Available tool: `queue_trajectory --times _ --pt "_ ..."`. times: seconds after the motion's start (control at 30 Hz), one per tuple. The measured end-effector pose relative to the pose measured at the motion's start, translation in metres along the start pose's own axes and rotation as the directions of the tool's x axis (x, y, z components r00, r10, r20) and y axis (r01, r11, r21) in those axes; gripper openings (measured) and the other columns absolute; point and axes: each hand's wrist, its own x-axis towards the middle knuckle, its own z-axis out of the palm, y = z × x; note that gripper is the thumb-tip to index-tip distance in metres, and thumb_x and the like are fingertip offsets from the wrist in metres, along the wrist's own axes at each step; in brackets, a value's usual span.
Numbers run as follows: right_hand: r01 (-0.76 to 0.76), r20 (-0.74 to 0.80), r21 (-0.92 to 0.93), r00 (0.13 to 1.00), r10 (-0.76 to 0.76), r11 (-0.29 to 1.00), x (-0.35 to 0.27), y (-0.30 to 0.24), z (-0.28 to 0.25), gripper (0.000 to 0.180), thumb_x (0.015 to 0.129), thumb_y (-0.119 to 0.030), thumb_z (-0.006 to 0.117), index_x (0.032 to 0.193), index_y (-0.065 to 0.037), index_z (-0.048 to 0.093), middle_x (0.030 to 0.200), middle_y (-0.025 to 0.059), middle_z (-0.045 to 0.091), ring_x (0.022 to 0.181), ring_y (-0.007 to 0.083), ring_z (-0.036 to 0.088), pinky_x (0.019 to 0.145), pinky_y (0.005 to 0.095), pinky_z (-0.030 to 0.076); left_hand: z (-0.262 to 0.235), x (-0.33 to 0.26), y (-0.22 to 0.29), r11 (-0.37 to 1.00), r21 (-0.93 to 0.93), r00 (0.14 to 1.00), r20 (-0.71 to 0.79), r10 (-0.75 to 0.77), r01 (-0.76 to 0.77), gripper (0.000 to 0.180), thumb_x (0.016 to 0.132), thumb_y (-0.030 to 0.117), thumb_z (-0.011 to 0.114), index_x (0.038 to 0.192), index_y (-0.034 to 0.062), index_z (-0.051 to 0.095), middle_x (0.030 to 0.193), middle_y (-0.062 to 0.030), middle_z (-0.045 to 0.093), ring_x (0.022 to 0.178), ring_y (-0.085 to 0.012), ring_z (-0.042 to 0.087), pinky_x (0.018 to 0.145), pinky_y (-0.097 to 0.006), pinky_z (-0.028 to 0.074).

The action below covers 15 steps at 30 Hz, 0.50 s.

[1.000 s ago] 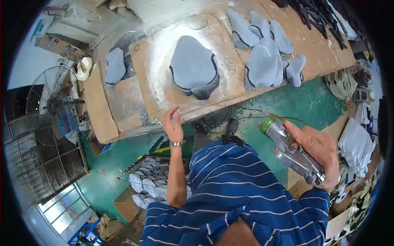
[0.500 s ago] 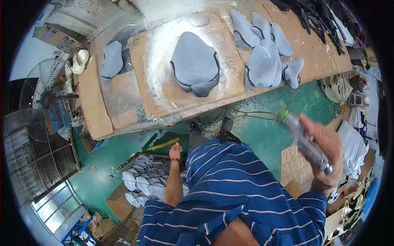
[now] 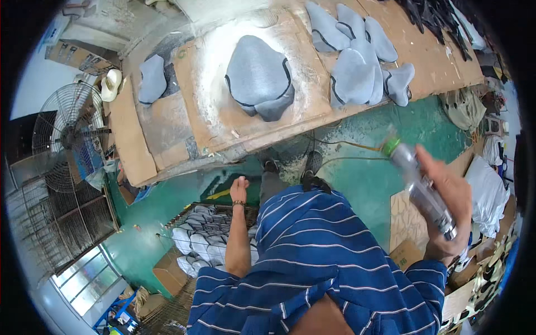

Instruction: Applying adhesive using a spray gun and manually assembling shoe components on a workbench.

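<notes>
My right hand [image 3: 449,192] is wrapped round a spray gun [image 3: 419,190] with a silvery, partly see-through body and a green front end. I hold it out over the floor, to the right of my body and apart from the table. My left hand [image 3: 239,188], with a dark bracelet at the wrist, hangs low in front of the table edge. Its fingers are curled closed and nothing shows in them. On the table, a grey fabric piece with black edging [image 3: 258,72] lies within a white-coated patch of cardboard [image 3: 209,84].
More grey pieces [image 3: 352,78] lie at the table's right, and a single one [image 3: 152,81] at its left. A caged fan [image 3: 70,131] stands at left. Beside my left forearm is a wire rack of grey pieces [image 3: 204,237]. Thin hoses [image 3: 357,146] run above the green floor.
My left hand has risen slightly toward the table edge, still closed. The spray gun stays in my right hand, tilted much as before. The view has shifted a little.
</notes>
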Motion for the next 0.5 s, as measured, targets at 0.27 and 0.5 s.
queue_trajectory --times 0.27,0.5 --pt "0.369 -0.233 -0.116 0.892 -0.386 0.922 0.003 0.032 -0.001 0.055 0.072 0.002 0.073 0.127 -0.003 0.073 0.073 0.0045 0.063 0.066 0.0183 0.063 0.067 0.0286 0.051 0.013 -0.023 0.093 0.958 -0.046 0.956 -0.097 0.277 -0.282 0.043 0.108 0.038 0.056 0.122 -0.0005 0.069 0.106 -0.0084 0.076 0.093 -0.0146 0.07 0.076 -0.029 0.052" --pt "0.44 -0.099 0.024 0.895 -0.435 0.898 0.007 0.06 -0.008 0.06 0.069 0.003 0.076 0.128 -0.005 0.074 0.069 0.0019 0.062 0.062 0.0147 0.062 0.058 0.0271 0.048 0.025 -0.034 0.191 0.832 -0.166 0.835 -0.275 0.477 -0.529 0.037 0.106 0.029 0.06 0.124 -0.0019 0.068 0.114 -0.0131 0.074 0.104 -0.0196 0.069 0.091 -0.035 0.055"
